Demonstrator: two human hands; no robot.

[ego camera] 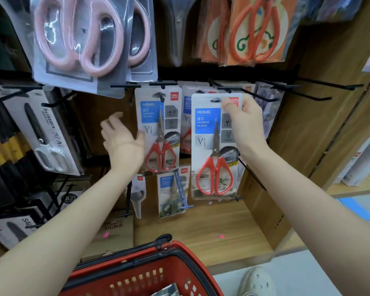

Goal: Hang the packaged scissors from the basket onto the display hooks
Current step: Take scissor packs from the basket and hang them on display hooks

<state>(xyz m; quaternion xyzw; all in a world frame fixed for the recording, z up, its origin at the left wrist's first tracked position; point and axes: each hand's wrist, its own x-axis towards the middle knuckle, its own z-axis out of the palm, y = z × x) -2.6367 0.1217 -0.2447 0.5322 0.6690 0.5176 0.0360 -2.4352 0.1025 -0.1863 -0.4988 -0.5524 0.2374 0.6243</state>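
- looks like we're mid-job: one pack of red scissors (158,133) already hangs on a hook in the middle row of the rack (94,116), with more like it tucked behind
- the pack being hung (215,150) is up in front of the rack, just right of that one; its hang hole sits just under the black hooks (233,89), but I don't think it's threaded on yet
- the basket (179,253) is at the bottom edge of the view with something shiny poking up inside, so probably more packs to go, hard to tell
- right hand (244,122) pinches that pack by its top right corner, thumb on the front
- left hand (122,139) holds nothing, fingers spread loose, thumb right at the left edge of the hanging pack; too blurry to say if it touches
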